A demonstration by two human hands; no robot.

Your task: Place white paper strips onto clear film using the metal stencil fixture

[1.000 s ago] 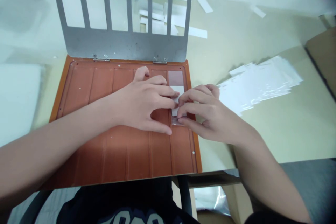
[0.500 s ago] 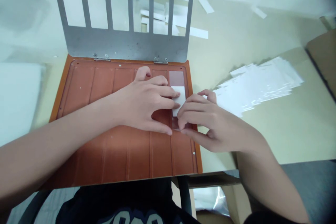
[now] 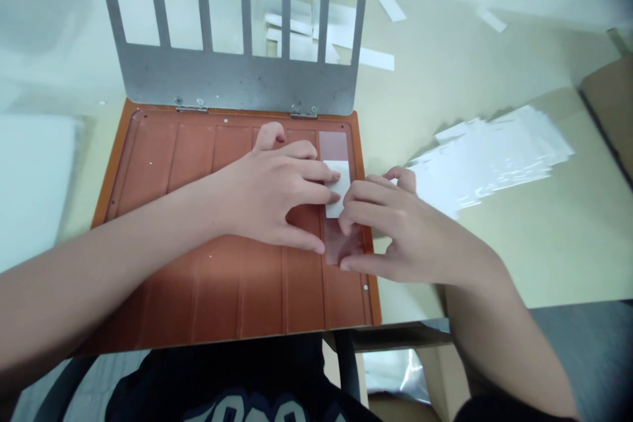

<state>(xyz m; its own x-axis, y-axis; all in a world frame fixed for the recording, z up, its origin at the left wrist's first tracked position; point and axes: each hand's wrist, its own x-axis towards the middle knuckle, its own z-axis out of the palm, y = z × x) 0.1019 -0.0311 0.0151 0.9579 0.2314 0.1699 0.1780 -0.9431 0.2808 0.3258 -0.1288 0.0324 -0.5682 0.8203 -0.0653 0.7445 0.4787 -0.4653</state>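
A white card with clear film strip (image 3: 336,144) lies in the rightmost slot of the orange-brown grooved board (image 3: 198,290). My left hand (image 3: 281,184) is spread over the board, two fingertips on the white middle part (image 3: 336,211) of the strip. By the strip's lower right edge is my right hand (image 3: 390,224), its fingers bent and its thumb apart from them. The thumb tip touches the lower clear end near the board's right border. Nothing shows between thumb and fingers.
Hinged to the board's far edge, a grey metal frame (image 3: 237,82) with several rectangular windows stands raised. A fanned pile of white strips (image 3: 494,155) lies at right. Loose white pieces (image 3: 390,6) are scattered behind. A white stack (image 3: 34,178) is at left, a cardboard box (image 3: 610,112) at far right.
My right thumb and fingers have parted from a pinch, and the strip's clear lower end now lies flat, showing further down the slot. My left hand has stayed in place.
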